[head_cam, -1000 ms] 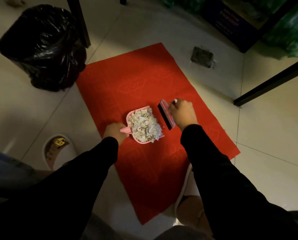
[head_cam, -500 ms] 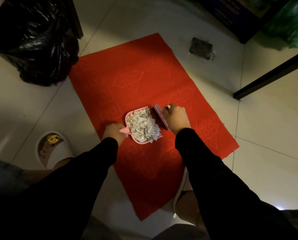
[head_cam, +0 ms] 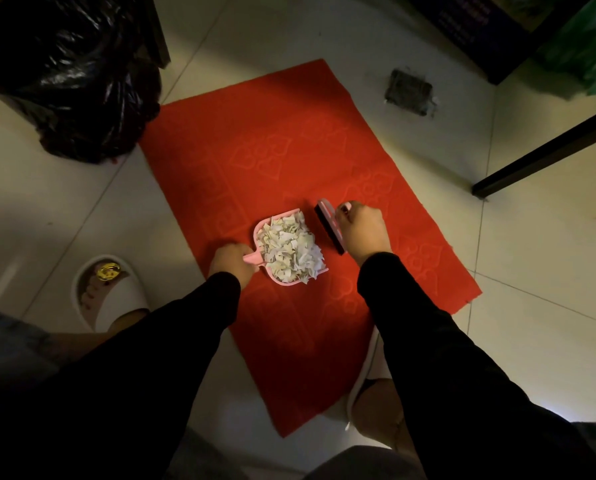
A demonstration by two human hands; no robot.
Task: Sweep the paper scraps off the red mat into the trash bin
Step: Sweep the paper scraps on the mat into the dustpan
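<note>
Heaping the pink dustpan (head_cam: 282, 275), the paper scraps (head_cam: 289, 249) sit near the middle of the red mat (head_cam: 255, 140). My left hand (head_cam: 232, 263) grips the pan's handle; my right hand (head_cam: 362, 230) grips a small brush (head_cam: 329, 226) just beside the pan's mouth. Sweeping looks finished; next, lift the pan level and carry it to the trash bin (head_cam: 67, 74) off the mat's far left corner.
</note>
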